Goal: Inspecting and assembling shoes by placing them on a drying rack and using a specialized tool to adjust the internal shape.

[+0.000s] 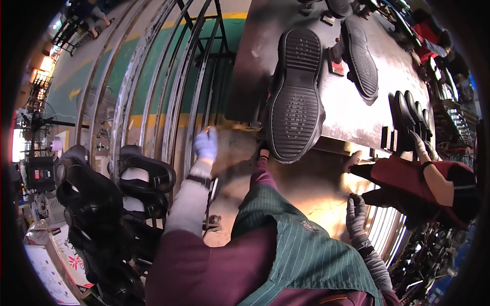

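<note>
In the head view, the near black shoe (pixel 295 102) lies sole up at the surface (pixel 352 120), its lower end reaching past the near edge. The left hand (pixel 205 144), in a pale purple glove, is near the metal rails (pixel 125 97), apart from the shoe; its fingers look bent, but I cannot tell whether its grip is clamped on anything. The right hand (pixel 356 214), gloved in grey, hangs well below the surface with fingers bent; whether that grip is apart or together is unclear too. A sleeve or forearm brushing the overhanging end could tip the shoe, and a careless left swing could rap knuckles on the rails. What supports the shoe is hidden beneath it; the black shoes (pixel 92 188) at left merge into shadow.
</note>
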The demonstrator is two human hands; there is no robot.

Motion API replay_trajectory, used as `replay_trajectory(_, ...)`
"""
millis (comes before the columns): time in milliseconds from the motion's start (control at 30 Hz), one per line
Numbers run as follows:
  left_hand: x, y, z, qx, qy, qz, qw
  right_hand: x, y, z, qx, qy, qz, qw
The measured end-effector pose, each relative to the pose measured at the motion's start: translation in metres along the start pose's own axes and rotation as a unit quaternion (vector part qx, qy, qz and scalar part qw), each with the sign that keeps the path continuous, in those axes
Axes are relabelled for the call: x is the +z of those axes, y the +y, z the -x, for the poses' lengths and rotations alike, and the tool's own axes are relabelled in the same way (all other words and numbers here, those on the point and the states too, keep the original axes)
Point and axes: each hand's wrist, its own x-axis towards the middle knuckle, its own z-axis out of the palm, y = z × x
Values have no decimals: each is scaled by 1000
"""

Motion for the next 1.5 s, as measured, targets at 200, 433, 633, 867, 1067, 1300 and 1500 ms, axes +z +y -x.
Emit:
replay_trajectory(200,-209,76,32,184,294,163,924,7,-111,-65,-210,-4,-25,977)
replay_trajectory(433,-234,257,3,438,111,217,865,97,-372,-139,-543,-233,-88,802)
replay_trajectory(633,-232,341,-92,458,-21,371,808,106,-403,-217,-462,-307,-263,789)
replay_trajectory(867,-80,339,-184,313,-308,367,820,74,-434,-388,-308,-47,-438,843)
replay_trajectory(1067,-68,353,-142,245,-430,507,706,139,-363,-467,-136,-20,-385,913)
replay_trajectory(1300,-71,342,-140,288,-378,496,727,212,-291,-406,123,-258,-514,809)
replay_trajectory(1500,-70,344,-138,246,-412,478,735,186,-334,-449,189,-242,-532,789)
